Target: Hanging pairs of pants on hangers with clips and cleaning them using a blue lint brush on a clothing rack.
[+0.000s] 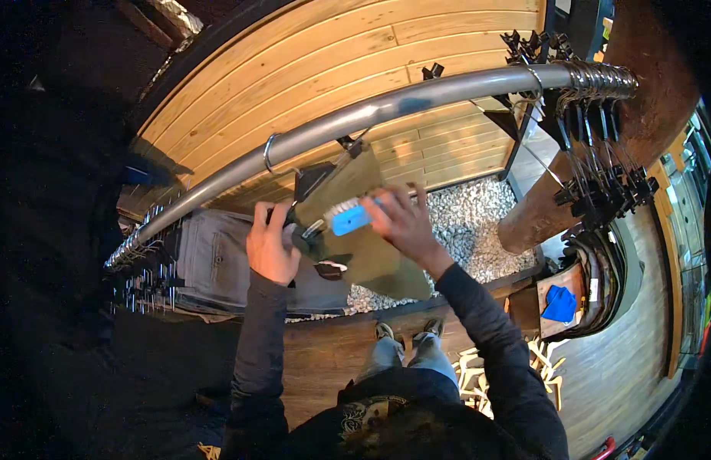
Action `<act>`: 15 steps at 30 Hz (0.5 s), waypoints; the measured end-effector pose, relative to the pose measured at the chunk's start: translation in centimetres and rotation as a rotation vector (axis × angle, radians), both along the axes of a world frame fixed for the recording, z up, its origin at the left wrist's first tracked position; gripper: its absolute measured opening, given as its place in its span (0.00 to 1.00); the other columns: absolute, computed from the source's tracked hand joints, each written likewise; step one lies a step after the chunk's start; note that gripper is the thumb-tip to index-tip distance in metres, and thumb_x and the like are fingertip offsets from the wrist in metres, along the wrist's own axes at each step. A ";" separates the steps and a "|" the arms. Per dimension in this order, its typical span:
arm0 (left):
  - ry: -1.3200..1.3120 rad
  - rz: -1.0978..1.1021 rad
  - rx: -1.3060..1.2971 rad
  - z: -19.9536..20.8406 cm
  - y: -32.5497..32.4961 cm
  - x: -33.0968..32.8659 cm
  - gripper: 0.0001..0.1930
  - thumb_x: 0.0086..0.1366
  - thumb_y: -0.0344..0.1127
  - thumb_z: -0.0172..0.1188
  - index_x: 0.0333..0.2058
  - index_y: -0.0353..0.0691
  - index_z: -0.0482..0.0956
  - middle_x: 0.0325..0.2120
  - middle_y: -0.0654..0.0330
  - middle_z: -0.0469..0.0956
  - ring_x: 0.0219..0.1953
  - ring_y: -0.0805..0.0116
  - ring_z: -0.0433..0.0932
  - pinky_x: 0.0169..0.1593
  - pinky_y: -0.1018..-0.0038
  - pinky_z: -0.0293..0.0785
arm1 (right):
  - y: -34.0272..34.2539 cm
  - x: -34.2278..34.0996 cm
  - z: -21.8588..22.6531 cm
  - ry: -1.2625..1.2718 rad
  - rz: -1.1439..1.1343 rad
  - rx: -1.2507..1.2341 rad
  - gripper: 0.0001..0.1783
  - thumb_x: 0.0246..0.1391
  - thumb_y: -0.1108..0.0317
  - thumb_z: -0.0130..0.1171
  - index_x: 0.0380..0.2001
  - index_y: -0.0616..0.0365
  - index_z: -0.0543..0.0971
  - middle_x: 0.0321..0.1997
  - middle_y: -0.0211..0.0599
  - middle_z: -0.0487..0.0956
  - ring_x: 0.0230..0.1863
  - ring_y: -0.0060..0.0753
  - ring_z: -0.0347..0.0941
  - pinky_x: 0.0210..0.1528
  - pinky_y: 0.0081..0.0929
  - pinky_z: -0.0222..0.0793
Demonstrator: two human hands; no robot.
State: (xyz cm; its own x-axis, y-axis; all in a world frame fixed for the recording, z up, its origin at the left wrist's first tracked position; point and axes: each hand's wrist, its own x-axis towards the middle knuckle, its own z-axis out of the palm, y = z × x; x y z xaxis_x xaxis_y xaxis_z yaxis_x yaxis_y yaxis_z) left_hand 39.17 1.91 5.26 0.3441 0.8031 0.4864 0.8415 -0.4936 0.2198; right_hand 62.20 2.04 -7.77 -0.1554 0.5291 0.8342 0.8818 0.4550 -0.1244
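My right hand (401,224) grips a blue brush (350,221) with pale bristles, held over an olive-green garment (375,261). That garment hangs from a clip hanger on a metal rail (317,136). At the garment's left edge is my left hand (273,244), its fingers closed by a dark clip and the cloth's upper part; I cannot make out exactly what they pinch. A dark tag with a white edge (330,269) shows on the cloth below the brush. Behind my left hand hang grey trousers (216,261).
Several black clip hangers (593,169) bunch at the rail's right end, beside a brown post (551,203). White pebbles (467,230) fill a bed below the wooden wall (294,77). A blue cloth (559,304) lies on a stand at right; wooden hangers (547,372) lie beside my legs.
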 end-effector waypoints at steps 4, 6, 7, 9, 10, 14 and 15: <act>0.041 0.023 -0.012 -0.7 0.0 -0.2 0.30 0.45 0.12 0.58 0.50 0.40 0.76 0.39 0.50 0.70 0.40 0.41 0.75 0.41 0.58 0.73 | 2.1 1.4 2.4 0.186 0.149 0.033 0.29 0.40 0.59 0.70 0.51 0.45 0.78 0.53 0.29 0.75 0.55 0.38 0.72 0.64 0.57 0.55; 0.038 -0.010 0.001 -0.8 0.7 0.6 0.29 0.45 0.18 0.61 0.50 0.45 0.75 0.40 0.50 0.70 0.38 0.42 0.76 0.37 0.54 0.73 | 1.9 2.9 -1.8 0.029 0.119 -0.033 0.30 0.40 0.59 0.70 0.51 0.46 0.78 0.53 0.30 0.76 0.55 0.37 0.72 0.64 0.57 0.56; 0.041 -0.018 0.013 -0.5 0.9 0.7 0.29 0.45 0.18 0.61 0.50 0.45 0.75 0.40 0.50 0.70 0.38 0.42 0.76 0.37 0.54 0.73 | 2.5 3.8 -3.3 -0.121 0.111 -0.081 0.30 0.39 0.59 0.71 0.51 0.47 0.78 0.53 0.30 0.76 0.54 0.37 0.72 0.63 0.57 0.57; 0.047 -0.026 -0.010 -1.1 0.7 0.3 0.30 0.45 0.18 0.61 0.51 0.45 0.75 0.40 0.50 0.69 0.38 0.42 0.76 0.37 0.54 0.73 | 1.7 3.9 -2.9 -0.184 0.115 -0.061 0.30 0.40 0.58 0.72 0.50 0.49 0.78 0.52 0.32 0.76 0.51 0.39 0.72 0.60 0.58 0.59; 0.027 -0.012 -0.014 -1.3 0.5 0.1 0.30 0.46 0.18 0.62 0.50 0.45 0.75 0.40 0.50 0.69 0.39 0.42 0.76 0.37 0.54 0.73 | 1.5 3.5 -1.3 -0.070 0.088 -0.037 0.30 0.39 0.57 0.72 0.49 0.49 0.78 0.51 0.34 0.76 0.50 0.40 0.72 0.58 0.56 0.60; -0.012 -0.003 0.016 -1.2 0.5 1.2 0.28 0.49 0.16 0.59 0.51 0.40 0.75 0.39 0.49 0.70 0.41 0.41 0.75 0.41 0.57 0.72 | 1.0 1.8 2.3 0.283 0.081 0.025 0.32 0.37 0.54 0.74 0.48 0.53 0.78 0.42 0.37 0.76 0.43 0.44 0.72 0.47 0.43 0.67; -0.008 -0.014 0.014 -1.3 0.5 1.1 0.28 0.49 0.16 0.59 0.51 0.40 0.75 0.39 0.49 0.70 0.41 0.41 0.75 0.41 0.57 0.72 | 1.0 1.6 2.4 0.374 0.141 0.016 0.33 0.37 0.54 0.75 0.48 0.54 0.78 0.40 0.37 0.76 0.42 0.45 0.73 0.45 0.40 0.69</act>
